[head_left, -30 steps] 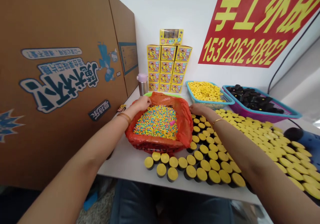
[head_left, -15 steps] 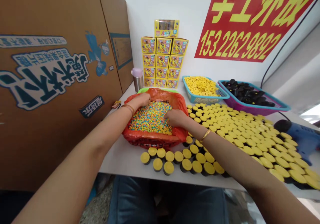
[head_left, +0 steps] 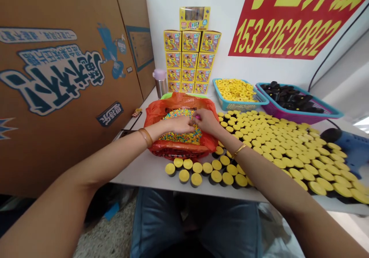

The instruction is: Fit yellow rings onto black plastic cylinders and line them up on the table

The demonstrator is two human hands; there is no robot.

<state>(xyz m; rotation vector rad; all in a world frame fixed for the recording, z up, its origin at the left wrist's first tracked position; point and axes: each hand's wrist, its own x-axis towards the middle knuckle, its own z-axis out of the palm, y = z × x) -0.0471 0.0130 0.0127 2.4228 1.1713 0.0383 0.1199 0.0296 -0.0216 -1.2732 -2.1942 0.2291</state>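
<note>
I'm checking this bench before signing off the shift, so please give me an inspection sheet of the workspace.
Surface: white table, bare along the left front edge.
Job's things: small coloured balls in a red plastic-lined basket; small pink piece at the right hand's fingertips.
Clutter: purple-topped bottle behind the basket; blue scrap on the floor.
Left hand: over the balls; grip unclear.
Right hand: fingers closed around the pink piece.
Cables: black cable running up at right.
Surroundings: yellow-topped cups at front and right; stacked yellow boxes behind; cardboard boxes at left; red sign on the wall.
</note>
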